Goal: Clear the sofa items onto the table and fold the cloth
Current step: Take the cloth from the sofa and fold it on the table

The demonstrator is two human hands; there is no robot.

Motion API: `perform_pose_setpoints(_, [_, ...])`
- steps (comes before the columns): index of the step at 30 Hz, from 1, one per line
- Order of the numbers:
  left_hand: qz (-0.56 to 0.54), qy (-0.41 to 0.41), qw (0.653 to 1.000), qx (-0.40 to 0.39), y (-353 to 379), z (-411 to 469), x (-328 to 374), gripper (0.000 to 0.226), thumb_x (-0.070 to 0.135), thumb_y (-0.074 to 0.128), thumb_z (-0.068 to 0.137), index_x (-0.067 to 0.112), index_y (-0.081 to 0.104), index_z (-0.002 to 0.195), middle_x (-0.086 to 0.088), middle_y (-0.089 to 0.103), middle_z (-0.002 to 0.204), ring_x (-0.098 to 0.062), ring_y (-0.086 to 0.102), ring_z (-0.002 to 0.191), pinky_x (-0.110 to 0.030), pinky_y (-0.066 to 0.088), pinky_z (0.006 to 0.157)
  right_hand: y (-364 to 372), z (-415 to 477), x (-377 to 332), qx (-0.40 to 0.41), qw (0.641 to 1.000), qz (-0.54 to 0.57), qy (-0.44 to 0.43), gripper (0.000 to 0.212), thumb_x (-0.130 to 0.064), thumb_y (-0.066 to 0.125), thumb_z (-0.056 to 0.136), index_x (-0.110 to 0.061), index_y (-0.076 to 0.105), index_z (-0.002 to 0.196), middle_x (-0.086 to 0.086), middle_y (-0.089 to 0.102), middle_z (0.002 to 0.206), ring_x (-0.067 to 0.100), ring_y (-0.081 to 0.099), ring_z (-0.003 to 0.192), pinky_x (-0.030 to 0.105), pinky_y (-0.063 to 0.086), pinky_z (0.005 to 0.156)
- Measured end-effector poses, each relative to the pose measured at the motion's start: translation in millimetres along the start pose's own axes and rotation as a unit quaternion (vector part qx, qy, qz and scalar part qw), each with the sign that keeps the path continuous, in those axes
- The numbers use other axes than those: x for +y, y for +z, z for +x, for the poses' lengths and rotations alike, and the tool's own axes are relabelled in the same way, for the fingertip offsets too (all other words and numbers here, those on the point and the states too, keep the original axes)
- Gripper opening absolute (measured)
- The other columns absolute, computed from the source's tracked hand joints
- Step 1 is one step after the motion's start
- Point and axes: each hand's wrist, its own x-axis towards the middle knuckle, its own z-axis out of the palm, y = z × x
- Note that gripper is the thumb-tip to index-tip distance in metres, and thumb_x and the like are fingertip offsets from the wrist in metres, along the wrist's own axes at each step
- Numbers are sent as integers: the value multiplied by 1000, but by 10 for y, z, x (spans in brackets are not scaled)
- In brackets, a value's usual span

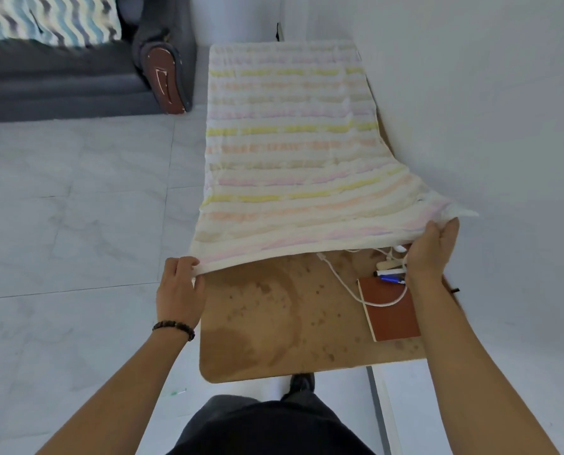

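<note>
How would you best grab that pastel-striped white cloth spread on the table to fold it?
By its two near corners, coming from the near end of the brown table. The pastel-striped white cloth lies lengthwise with its near hem free and raised; the left hand and right hand pinch those corners.

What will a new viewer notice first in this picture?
The pastel-striped cloth, spread over the far part of the brown table. The left hand and the right hand grip its near corners. At the table's right edge lie a brown notebook, pens and a white cable.
</note>
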Motion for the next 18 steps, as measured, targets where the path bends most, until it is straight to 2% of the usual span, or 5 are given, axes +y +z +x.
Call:
perform_pose_setpoints(3, [21, -3, 999, -25, -3, 50, -147, 14, -3, 58, 86, 2, 61, 98, -16, 54, 102, -38, 57, 69, -37, 44, 61, 121, 87, 112, 37, 999, -7, 8, 45, -16, 28, 103, -16, 39, 147, 1, 46, 147, 16, 46, 132, 21, 37, 107])
perform_pose_setpoints(6, [-7, -56, 998, -38, 63, 55, -243, 14, -1, 52, 91, 7, 59, 100, -12, 54, 105, -31, 57, 71, -36, 45, 65, 258, 167, 212, 51, 998, -29, 30, 47, -17, 26, 106, -13, 32, 152, 3, 37, 155, 16, 38, 139, 17, 30, 109])
perform_pose_setpoints(11, [-190, -161, 967, -55, -20, 237, -313, 10, 8, 44, 98, 17, 48, 99, -7, 61, 98, -21, 69, 71, -37, 59, 66, 457, 87, 280, 85, 996, -38, 16, 49, -21, 25, 104, -12, 30, 152, 5, 36, 155, 17, 38, 140, 23, 32, 113])
perform_pose_setpoints(15, [-122, -23, 990, -68, -96, 682, -598, 8, 11, 54, 94, 16, 59, 99, -1, 60, 87, -17, 62, 70, -36, 54, 68, 862, 24, 177, 99, 993, -49, 31, 50, -25, 27, 104, -17, 26, 153, 4, 37, 154, 18, 42, 136, 28, 36, 112])
perform_pose_setpoints(18, [-83, 94, 986, -109, -156, 973, -868, 11, 17, 62, 92, 11, 67, 99, 2, 55, 83, -15, 52, 64, -24, 44, 60, 1054, -76, 194, 100, 990, -76, 61, 54, -28, 28, 104, -18, 16, 155, 8, 31, 156, 24, 39, 137, 29, 34, 110])
